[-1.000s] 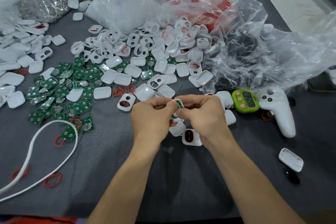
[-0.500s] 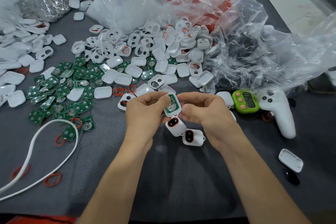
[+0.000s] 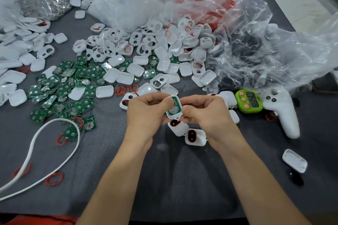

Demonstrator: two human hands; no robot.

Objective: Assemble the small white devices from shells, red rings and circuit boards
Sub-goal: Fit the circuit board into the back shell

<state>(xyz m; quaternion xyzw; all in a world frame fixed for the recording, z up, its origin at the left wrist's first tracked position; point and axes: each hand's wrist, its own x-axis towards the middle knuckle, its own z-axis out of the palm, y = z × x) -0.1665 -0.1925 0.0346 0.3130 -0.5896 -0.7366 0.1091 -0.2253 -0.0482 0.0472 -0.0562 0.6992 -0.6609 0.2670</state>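
The left hand (image 3: 146, 111) and right hand (image 3: 206, 113) cover the side edges and underside of the white shell (image 3: 174, 107) they pinch, so only its open face shows. Just below, the right hand hides part of two white devices (image 3: 194, 138). Far left of the hands, a white cable (image 3: 54, 151) runs off the frame edge. To their right, the green timer (image 3: 249, 101) has digits too blurred to read, and beyond it the dark contents of a clear bag (image 3: 256, 51) cannot be made out
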